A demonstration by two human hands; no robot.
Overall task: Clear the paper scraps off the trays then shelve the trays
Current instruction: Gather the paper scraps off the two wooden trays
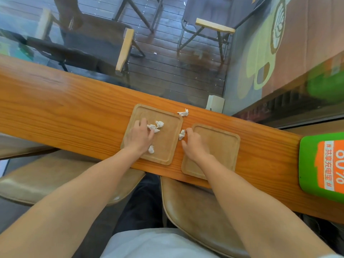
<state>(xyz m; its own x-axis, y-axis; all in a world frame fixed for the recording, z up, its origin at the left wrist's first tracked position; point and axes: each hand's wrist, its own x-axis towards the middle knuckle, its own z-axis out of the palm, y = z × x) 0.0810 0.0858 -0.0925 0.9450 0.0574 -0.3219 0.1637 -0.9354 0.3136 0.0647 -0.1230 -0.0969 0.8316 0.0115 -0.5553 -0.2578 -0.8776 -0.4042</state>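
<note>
Two square wooden trays lie side by side on a long wooden counter. The left tray carries white crumpled paper scraps: one near its middle, one by my wrist, and one under my left fingertips. My left hand rests on this tray, fingers touching that scrap. My right hand lies over the left part of the right tray, its fingertips pinching a scrap in the gap between the trays. Another scrap sits on the counter beyond the left tray's far corner.
The counter runs along a window with folding chairs outside. A green and orange device sits on the counter at the far right. A small white box stands behind the counter. Brown leather stools are below me.
</note>
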